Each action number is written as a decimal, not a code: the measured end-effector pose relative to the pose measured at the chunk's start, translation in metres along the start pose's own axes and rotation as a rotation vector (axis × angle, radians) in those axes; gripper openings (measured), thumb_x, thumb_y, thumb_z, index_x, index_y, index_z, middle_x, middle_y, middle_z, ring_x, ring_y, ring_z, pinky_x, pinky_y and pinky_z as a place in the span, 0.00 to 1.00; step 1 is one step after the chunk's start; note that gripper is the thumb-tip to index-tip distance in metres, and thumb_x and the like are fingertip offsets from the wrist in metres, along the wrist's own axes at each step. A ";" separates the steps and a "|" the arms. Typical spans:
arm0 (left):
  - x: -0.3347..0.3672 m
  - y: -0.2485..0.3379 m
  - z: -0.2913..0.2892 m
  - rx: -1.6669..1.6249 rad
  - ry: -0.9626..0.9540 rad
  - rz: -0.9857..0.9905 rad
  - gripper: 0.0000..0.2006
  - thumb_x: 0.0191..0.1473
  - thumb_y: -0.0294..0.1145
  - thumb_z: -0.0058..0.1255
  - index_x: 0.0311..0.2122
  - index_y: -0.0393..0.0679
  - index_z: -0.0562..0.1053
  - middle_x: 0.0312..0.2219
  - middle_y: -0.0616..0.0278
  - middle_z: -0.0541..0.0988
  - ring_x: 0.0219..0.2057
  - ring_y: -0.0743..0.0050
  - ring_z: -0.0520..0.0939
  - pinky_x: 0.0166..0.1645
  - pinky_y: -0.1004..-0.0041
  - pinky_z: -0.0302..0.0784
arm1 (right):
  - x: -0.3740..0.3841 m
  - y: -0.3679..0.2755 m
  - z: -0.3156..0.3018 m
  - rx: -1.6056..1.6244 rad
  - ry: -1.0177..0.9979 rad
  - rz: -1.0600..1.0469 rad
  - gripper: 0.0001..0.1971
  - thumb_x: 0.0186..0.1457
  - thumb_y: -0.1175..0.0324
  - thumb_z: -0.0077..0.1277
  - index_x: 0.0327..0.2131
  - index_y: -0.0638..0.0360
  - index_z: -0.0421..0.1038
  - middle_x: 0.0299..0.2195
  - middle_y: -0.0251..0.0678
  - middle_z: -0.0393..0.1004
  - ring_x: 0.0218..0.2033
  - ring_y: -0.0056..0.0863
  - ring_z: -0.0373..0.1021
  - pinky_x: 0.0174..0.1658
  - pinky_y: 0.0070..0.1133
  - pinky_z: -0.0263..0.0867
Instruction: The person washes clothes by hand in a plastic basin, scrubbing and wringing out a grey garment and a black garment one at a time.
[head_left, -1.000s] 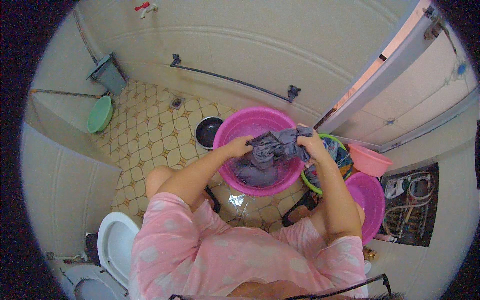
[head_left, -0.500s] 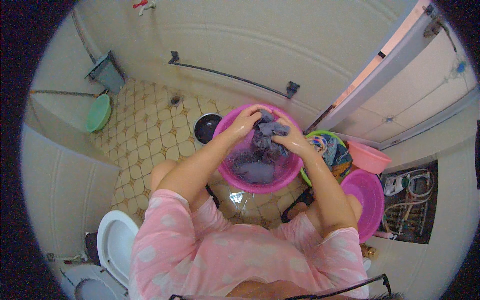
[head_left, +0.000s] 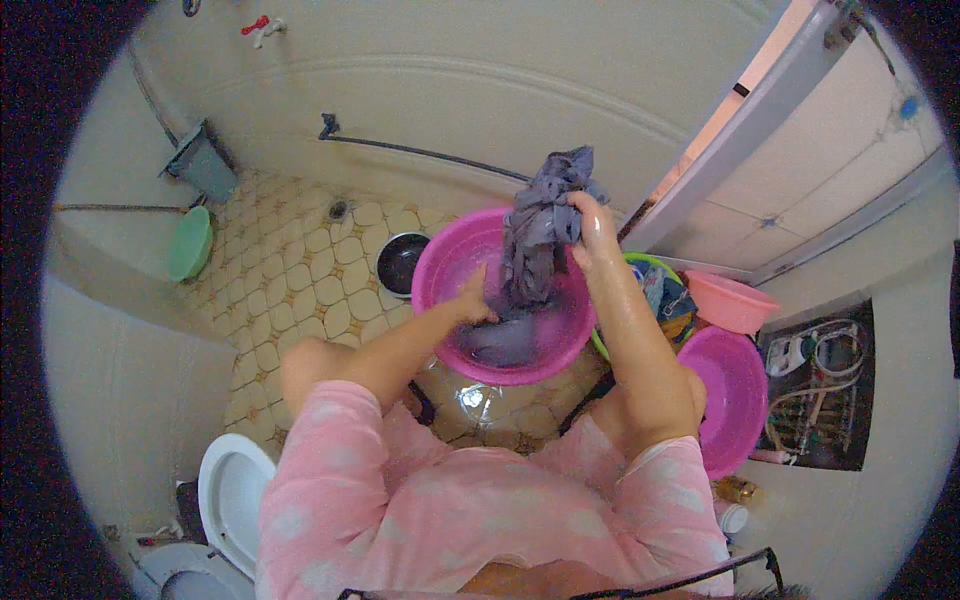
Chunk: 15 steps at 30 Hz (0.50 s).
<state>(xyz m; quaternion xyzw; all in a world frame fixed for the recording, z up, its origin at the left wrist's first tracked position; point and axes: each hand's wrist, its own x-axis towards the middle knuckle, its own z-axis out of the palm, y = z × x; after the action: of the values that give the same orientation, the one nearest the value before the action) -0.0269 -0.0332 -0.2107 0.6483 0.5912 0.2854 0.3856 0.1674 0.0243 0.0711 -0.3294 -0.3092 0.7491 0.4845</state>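
A wet, dark grey garment [head_left: 535, 235] hangs bunched from my right hand [head_left: 593, 230], which is closed on its upper part. Its lower end reaches down into the pink basin [head_left: 430, 270]. My left hand [head_left: 475, 302] is low inside the same basin, at the left of the cloth, thumb and fingers apart and nothing gripped. Beneath it, more grey cloth [head_left: 505, 342] lies in water at the basin's near side. What kind of garment this is I cannot make out.
A black bowl [head_left: 400, 262] stands left of the basin on tiled floor. To the right are a green-rimmed basin with clothes [head_left: 665, 295], a salmon basin [head_left: 735, 303] and another pink basin [head_left: 735, 400]. A rail [head_left: 430, 153] runs along the wall; a toilet [head_left: 230, 500] is near left.
My right hand has lifted the grey garment up and to the right, stretching it out. The left hand has let go and dropped toward the near left of the basin.
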 end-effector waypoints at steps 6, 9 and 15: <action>0.050 0.016 0.076 0.105 0.118 0.002 0.60 0.19 0.44 0.66 0.56 0.39 0.39 0.54 0.45 0.49 0.56 0.52 0.50 0.57 0.66 0.47 | 0.004 -0.027 -0.023 0.205 -0.082 -0.075 0.11 0.44 0.72 0.40 0.33 0.65 0.65 0.29 0.40 0.70 0.28 0.32 0.69 0.34 0.27 0.67; 0.081 -0.004 0.106 -0.353 0.273 0.035 0.49 0.28 0.45 0.61 0.54 0.37 0.48 0.50 0.42 0.57 0.53 0.54 0.57 0.55 0.68 0.52 | -0.002 -0.030 -0.010 0.266 -0.058 0.002 0.11 0.44 0.71 0.40 0.33 0.65 0.65 0.30 0.40 0.70 0.29 0.32 0.69 0.34 0.27 0.67; 0.076 -0.020 0.085 -0.528 0.423 -0.308 0.37 0.34 0.38 0.55 0.51 0.35 0.55 0.45 0.41 0.64 0.48 0.53 0.66 0.52 0.67 0.58 | 0.007 -0.034 -0.079 0.095 0.106 -0.012 0.12 0.41 0.69 0.44 0.31 0.65 0.65 0.27 0.40 0.70 0.28 0.33 0.68 0.32 0.29 0.66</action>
<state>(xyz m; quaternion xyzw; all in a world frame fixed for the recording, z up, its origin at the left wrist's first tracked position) 0.0428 0.0283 -0.2799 0.3567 0.6544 0.4946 0.4471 0.2454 0.0540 0.0495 -0.3434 -0.2490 0.7414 0.5199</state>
